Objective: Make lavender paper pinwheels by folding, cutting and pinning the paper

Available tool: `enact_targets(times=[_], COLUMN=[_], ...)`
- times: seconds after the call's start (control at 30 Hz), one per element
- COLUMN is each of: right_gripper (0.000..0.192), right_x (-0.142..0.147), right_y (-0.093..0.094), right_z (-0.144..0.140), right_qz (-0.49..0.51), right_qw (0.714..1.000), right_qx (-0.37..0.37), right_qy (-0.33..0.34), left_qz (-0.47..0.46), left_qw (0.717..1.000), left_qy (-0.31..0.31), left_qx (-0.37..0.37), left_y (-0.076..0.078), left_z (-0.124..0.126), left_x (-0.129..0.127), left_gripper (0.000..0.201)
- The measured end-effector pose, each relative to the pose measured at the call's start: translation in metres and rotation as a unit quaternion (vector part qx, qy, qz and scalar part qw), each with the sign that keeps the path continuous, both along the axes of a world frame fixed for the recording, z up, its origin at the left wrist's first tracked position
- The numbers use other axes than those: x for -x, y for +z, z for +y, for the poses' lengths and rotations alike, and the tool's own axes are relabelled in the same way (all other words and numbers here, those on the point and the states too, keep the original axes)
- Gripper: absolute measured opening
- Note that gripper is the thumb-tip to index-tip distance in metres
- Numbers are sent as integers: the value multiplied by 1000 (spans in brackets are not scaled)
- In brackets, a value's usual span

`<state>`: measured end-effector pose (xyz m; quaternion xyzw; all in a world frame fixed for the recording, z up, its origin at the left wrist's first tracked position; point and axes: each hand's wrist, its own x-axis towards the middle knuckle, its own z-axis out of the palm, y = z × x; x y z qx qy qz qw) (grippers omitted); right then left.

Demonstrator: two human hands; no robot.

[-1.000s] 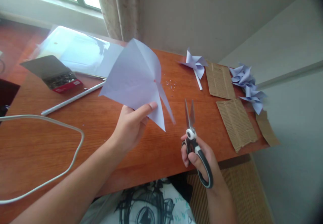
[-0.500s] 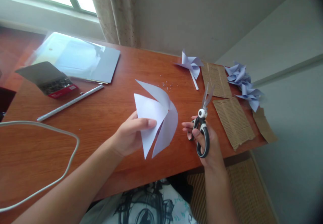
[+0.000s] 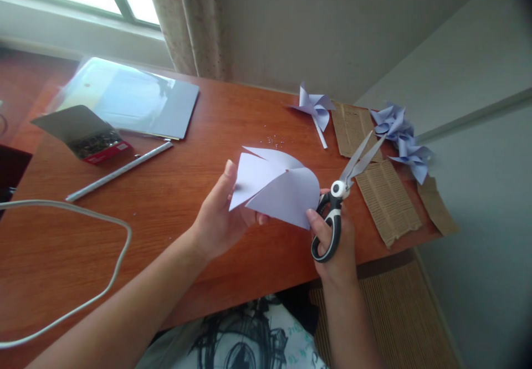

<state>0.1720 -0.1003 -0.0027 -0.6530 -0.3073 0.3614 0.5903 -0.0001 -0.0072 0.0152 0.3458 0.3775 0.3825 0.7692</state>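
Note:
A white sheet of paper [image 3: 274, 178] with slits cut toward its middle hangs above the table, held between both hands. My left hand [image 3: 220, 214] has its fingers beneath the sheet and its thumb raised at the left edge. A small hole or mark shows near the sheet's centre. In my right hand [image 3: 336, 241] is a pair of black-and-white scissors [image 3: 337, 190], blades parted and pointing away to the upper right. The right thumb also touches the paper's right corner. Some right fingers are hidden behind the handles and the sheet.
A paper pinwheel [image 3: 313, 106] on a stick lies at the back, and more pinwheels [image 3: 401, 131] sit on the right beside cardboard pieces [image 3: 386, 203]. To the left are an open red box [image 3: 97, 144], a white rod [image 3: 120, 170], a folder [image 3: 178, 106] and a white cable [image 3: 124, 241].
The paper has tilted flatter and shifted right. My left thumb has lifted off its face. My right hand has come to the paper's edge, and the scissors have swung toward the right.

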Motion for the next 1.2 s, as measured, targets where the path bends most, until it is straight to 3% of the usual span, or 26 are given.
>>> enact_targets(times=[0.1,0.23,0.37,0.47,0.57,0.73,0.93,1.07,1.2], right_gripper=[36,39,37,40,42,42,40,48,52], right_x=[3,7,13,19,25,30,23,14,7], right_y=[-3,-6,-5,-3,-3,-3,3,6,9], right_z=[3,7,10,11,9,3,-16,-33,-47], right_qz=[9,-33,-82,-94,-99,-62,14,57,46], right_qw=[999,996,989,988,991,997,997,989,974], right_qx=[-9,-18,-22,-22,-18,5,20,32,100], right_qy=[-39,-84,-117,-119,-86,-36,70,136,199], left_qz=[-95,-94,-96,-42,35,98,107,86,62], left_qw=[994,988,981,985,994,992,989,987,986], left_qy=[-45,-65,-112,-119,-65,6,73,112,134], left_qx=[-14,-106,-122,-117,-83,-77,-77,-79,-79], left_y=[-9,-20,-24,-20,-16,-17,-13,-13,-12], left_z=[-4,-10,-12,-13,-13,-13,-8,-2,2], left_x=[-3,-5,-9,-12,-16,-17,-10,-4,-1], left_gripper=[73,66,79,53,31,28,24,23,23])
